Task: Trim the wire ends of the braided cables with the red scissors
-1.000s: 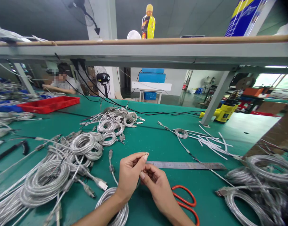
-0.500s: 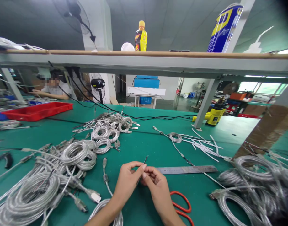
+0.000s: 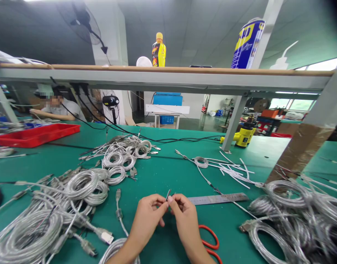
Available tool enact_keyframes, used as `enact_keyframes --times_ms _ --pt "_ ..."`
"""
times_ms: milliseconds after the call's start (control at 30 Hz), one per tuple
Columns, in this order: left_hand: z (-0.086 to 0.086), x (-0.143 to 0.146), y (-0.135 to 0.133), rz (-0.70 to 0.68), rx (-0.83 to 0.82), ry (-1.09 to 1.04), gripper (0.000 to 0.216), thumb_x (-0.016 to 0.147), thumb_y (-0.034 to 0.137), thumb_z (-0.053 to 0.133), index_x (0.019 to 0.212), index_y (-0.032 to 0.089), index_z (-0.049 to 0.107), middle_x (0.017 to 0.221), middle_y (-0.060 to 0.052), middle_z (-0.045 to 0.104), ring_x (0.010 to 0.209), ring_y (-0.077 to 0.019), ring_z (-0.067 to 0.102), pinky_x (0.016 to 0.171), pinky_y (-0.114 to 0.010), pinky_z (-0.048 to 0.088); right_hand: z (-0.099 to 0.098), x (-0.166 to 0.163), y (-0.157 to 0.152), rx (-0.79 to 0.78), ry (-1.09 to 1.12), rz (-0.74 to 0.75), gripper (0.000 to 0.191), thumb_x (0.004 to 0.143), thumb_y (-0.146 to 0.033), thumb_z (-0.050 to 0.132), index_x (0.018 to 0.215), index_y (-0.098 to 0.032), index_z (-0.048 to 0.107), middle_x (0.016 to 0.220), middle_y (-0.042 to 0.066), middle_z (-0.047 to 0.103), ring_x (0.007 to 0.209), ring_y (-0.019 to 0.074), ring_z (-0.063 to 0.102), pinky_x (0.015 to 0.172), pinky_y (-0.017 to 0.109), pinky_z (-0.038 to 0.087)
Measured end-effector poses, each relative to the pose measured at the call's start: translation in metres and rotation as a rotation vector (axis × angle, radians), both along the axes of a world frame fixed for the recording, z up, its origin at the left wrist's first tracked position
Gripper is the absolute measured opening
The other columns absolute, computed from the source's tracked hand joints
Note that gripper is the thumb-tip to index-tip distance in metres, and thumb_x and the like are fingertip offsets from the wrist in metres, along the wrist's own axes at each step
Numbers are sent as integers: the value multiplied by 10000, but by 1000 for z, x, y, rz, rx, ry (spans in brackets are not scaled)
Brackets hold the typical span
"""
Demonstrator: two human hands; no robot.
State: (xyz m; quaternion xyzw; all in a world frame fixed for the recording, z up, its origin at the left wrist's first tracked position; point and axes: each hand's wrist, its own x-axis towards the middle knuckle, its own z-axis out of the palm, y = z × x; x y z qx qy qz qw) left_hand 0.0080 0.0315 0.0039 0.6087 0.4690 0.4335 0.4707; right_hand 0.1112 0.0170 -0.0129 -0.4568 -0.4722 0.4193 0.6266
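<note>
My left hand (image 3: 148,220) and my right hand (image 3: 185,218) meet at the fingertips low in the middle, over the green table (image 3: 168,172). Both pinch a thin wire tie (image 3: 167,195) whose short end sticks up between the thumbs. A silver cable coil (image 3: 117,251) lies under my left forearm, and its lead runs up to a connector (image 3: 118,192). Orange-handled scissors (image 3: 211,244) lie just right of my right wrist. A steel ruler (image 3: 218,198) lies beyond my right hand.
Heaps of coiled silver cables lie at left (image 3: 83,185), back centre (image 3: 127,154) and right (image 3: 292,212). White ties (image 3: 231,168) are scattered at centre right. A red tray (image 3: 33,134) and another person (image 3: 57,106) are far left. A shelf (image 3: 163,73) carrying bottles spans overhead.
The camera has tilted up, so hands and table sit lower in view. My fingertips have drawn closer together on the tie, which now stands more upright.
</note>
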Motion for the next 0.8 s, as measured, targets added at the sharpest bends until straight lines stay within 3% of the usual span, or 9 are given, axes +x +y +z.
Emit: enact_keyframes --times_ms 167,433,800 --pt "0 0 2 -20 -75 -46 163 626 278 562 612 116 544 549 -11 584 318 -74 481 334 -163 314 -5 -1 6 17 73 6 187 693 -327 533 628 -152 517 575 -23 486 535 104 415 502 200 346" --pt "2 3 -8 17 47 106 122 676 239 506 616 134 519 503 29 520 380 -98 530 368 -159 309 -7 -3 10 18 107 12 140 681 -275 513 604 -164 477 579 -31 450 562 110 401 537 216 341" --pt "-5 1 -6 -54 25 73 131 689 236 484 615 130 509 541 1 549 371 -95 520 370 -165 327 -3 -6 10 -14 23 -74 130 677 -243 467 575 -168 443 545 -41 413 531 107 369 512 218 310"
